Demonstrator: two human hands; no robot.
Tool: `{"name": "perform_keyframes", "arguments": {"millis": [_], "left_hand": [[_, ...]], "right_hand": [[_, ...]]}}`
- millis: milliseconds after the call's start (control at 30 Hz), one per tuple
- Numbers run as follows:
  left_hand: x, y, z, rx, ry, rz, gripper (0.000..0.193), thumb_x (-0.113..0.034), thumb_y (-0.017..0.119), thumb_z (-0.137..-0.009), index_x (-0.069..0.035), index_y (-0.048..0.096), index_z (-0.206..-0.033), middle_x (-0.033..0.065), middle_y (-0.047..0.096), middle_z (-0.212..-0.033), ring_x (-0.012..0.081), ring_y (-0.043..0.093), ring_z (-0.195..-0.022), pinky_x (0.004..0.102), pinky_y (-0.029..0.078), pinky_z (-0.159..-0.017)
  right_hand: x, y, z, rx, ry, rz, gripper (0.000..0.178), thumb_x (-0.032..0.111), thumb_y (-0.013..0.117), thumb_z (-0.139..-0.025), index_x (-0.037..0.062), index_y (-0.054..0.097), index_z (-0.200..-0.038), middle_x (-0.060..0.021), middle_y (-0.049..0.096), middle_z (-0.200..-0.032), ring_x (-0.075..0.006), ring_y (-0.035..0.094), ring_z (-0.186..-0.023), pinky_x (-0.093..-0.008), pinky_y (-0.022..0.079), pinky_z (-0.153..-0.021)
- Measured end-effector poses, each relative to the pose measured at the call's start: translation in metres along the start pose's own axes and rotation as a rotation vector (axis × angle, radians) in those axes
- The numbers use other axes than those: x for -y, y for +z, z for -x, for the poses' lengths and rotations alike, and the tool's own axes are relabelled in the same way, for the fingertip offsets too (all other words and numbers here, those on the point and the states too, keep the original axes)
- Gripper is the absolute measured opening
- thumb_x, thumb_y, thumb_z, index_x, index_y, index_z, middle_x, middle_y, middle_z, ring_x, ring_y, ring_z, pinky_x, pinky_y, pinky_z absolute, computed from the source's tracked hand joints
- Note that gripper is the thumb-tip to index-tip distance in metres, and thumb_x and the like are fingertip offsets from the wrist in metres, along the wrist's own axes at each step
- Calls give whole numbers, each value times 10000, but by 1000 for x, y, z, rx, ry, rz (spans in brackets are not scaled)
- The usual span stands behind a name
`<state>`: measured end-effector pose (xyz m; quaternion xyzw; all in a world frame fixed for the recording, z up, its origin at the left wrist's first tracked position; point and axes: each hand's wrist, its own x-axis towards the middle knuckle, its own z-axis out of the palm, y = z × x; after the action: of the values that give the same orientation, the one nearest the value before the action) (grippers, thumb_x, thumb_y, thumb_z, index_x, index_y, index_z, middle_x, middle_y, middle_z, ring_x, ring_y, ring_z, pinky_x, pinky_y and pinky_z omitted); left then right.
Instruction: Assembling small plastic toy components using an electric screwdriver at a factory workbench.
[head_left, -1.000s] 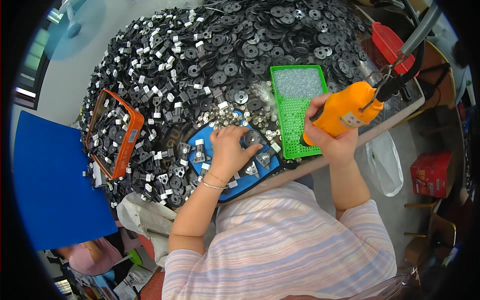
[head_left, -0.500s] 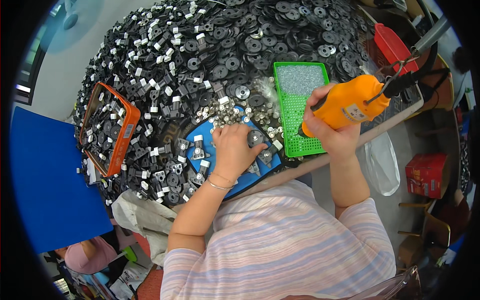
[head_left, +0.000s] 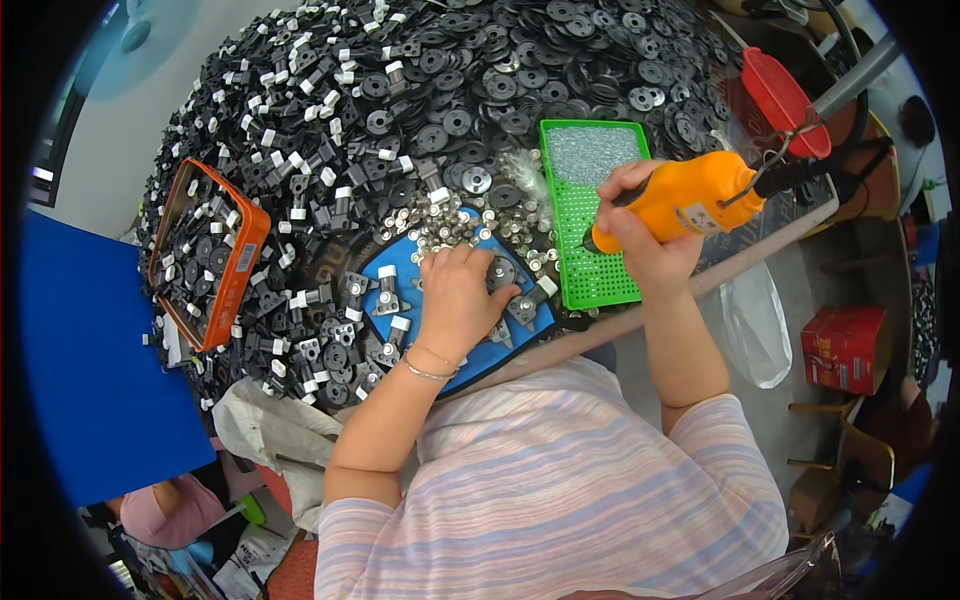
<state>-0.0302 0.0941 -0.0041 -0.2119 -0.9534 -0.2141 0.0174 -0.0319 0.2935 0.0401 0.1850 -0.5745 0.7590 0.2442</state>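
Observation:
My right hand [head_left: 645,235] is wrapped round an orange electric screwdriver [head_left: 690,200], its dark tip end pointing left above the green perforated tray [head_left: 590,285]. Small silvery screws or pins fill the far part of that tray. Palm down, my left hand [head_left: 455,300] lies over the blue mat [head_left: 400,255], thumb spread from the fingers. Its fingertips reach the near edge of a heap of small round metal parts [head_left: 440,222]. A black disc [head_left: 500,270] shows between thumb and forefinger. Black brackets with white ends [head_left: 386,290] stand on the mat at both sides of the hand.
Black discs [head_left: 500,85] and black-and-white brackets [head_left: 290,160] are heaped across the table. An orange bin [head_left: 250,250] of parts stands left, a red tray [head_left: 780,100] far right. A coiled spring [head_left: 855,75] leads to the screwdriver. Another person [head_left: 170,510] is at lower left.
The screwdriver in my right hand has shifted slightly left and lower over the green tray. My left hand stays by the metal parts; the whole view has shifted slightly.

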Motion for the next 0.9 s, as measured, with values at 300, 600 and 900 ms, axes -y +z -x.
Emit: {"name": "perform_keyframes", "arguments": {"millis": [300,600,900], "left_hand": [[1,3,2,-99,40,137,412,-186,764,-574,-42,610,-928,86,566,-864,269,508,-876,367,348,-798],[3,3,2,-77,43,143,427,-187,759,-585,-43,614,-961,81,565,-872,264,506,-890,364,343,-818],[3,4,1,-57,56,118,436,-189,757,-593,-40,610,-976,87,561,-922,264,494,-916,365,339,-823]], "right_hand": [[-1,-5,3,43,-8,22,281,-40,595,-753,-5,465,-1000,-143,530,-907,-151,542,-663,-246,469,-606],[1,-4,6,27,46,-10,280,-32,596,-757,-4,463,-1002,-139,526,-900,-152,539,-670,-246,467,-604],[2,-4,7,28,60,-11,279,-20,603,-762,-3,464,-1004,-129,529,-902,-148,542,-674,-245,466,-603]]}}
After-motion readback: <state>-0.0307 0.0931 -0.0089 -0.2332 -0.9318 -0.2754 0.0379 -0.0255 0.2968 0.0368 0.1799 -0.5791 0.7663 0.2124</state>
